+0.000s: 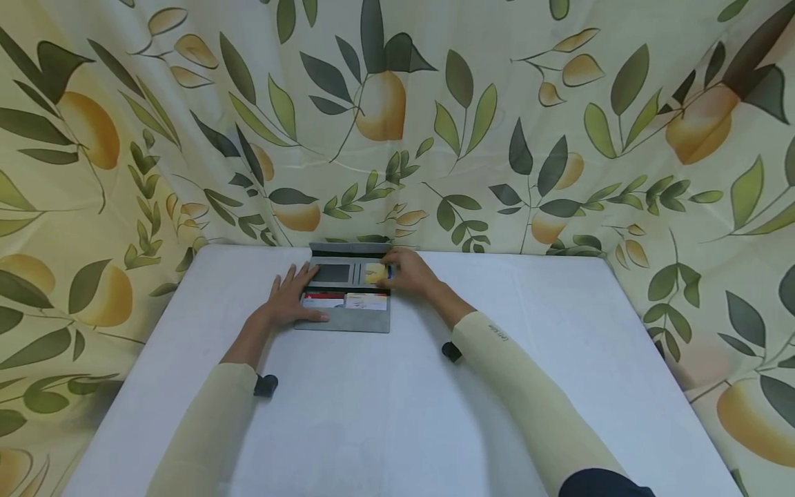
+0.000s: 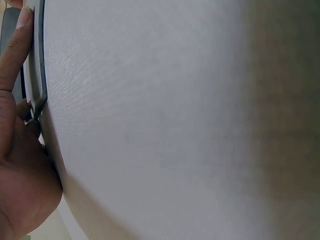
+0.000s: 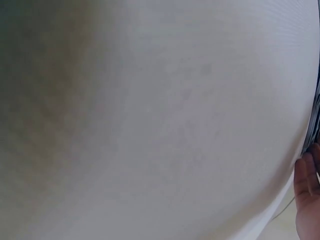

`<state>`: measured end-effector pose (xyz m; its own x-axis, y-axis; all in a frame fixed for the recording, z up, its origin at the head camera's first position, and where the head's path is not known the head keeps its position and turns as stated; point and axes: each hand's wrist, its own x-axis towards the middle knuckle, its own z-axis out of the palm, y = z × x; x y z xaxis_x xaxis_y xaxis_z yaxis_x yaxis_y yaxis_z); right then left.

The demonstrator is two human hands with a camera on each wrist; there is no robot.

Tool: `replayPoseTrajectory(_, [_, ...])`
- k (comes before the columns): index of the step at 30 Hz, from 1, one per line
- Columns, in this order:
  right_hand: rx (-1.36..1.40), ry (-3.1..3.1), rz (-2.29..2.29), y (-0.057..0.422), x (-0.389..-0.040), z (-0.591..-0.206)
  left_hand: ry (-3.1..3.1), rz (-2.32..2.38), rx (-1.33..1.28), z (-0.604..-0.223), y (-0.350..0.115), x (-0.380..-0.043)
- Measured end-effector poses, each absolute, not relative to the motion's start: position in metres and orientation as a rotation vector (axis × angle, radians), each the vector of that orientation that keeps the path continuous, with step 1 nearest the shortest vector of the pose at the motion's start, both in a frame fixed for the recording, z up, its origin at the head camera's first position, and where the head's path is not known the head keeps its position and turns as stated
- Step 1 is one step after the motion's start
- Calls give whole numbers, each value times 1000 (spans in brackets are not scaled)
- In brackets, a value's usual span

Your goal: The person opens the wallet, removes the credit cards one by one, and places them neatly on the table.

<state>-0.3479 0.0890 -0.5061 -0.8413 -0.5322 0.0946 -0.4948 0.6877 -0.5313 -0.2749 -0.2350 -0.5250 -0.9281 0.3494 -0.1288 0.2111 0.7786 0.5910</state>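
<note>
A grey wallet (image 1: 344, 319) lies unfolded at the far side of the white table, with cards in its pockets. My left hand (image 1: 288, 298), fingers spread, rests on its left edge and holds it down; in the left wrist view the thumb (image 2: 17, 47) lies along the wallet's edge. At the upper right pocket, my right hand (image 1: 410, 273) pinches a yellow card (image 1: 375, 273) by its right end. Below are a red-and-white card (image 1: 323, 301) and a white card (image 1: 366, 301). A dark panel (image 1: 332, 274) fills the upper left. The right wrist view catches only some fingers (image 3: 302, 175) by the wallet's edge.
White cloth covers the table (image 1: 397, 414), whose far edge runs just behind the wallet. A curtain (image 1: 466, 124) printed with fruit and leaves hangs behind and along the sides. Black wrist cameras (image 1: 266, 386) sit by both sleeves.
</note>
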Motion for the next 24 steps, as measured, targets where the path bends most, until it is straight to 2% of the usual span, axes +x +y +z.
replayPoseTrajectory(24, [-541,2543,-1362,105,-346,-508,2740,878,432,-524,-235,-274])
